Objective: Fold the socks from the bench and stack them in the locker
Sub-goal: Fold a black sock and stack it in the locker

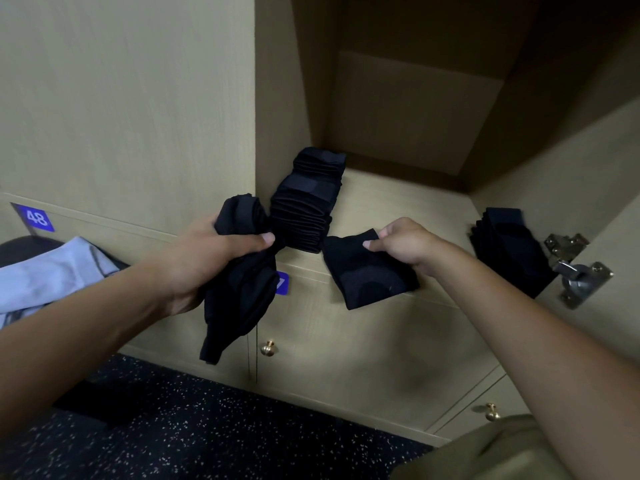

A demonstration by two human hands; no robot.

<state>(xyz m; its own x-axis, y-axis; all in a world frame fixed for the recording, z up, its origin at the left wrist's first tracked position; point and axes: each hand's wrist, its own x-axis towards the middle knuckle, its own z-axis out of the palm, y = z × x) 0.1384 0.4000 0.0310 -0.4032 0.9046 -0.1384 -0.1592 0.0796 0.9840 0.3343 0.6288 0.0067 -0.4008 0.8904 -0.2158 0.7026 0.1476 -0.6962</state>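
Note:
My left hand (pixel 207 258) grips a bundle of unfolded black socks (pixel 239 292) that hangs down in front of the lower locker doors. My right hand (pixel 405 242) pinches a folded black sock (pixel 367 275) by its top corner, just at the front edge of the open locker (pixel 398 199). Inside the locker, at the left, stand two stacks of folded black socks, a near stack (pixel 301 216) and a far stack (pixel 320 162). Another stack of black socks (pixel 509 247) lies at the right side of the locker floor.
The open locker door with its metal hinge (pixel 575 268) stands at the right. Below are closed doors with brass knobs (pixel 267 348) and a blue number tag 48 (pixel 36 218). A light blue cloth (pixel 52 271) lies at the left. Dark speckled floor (pixel 207 427) is underneath.

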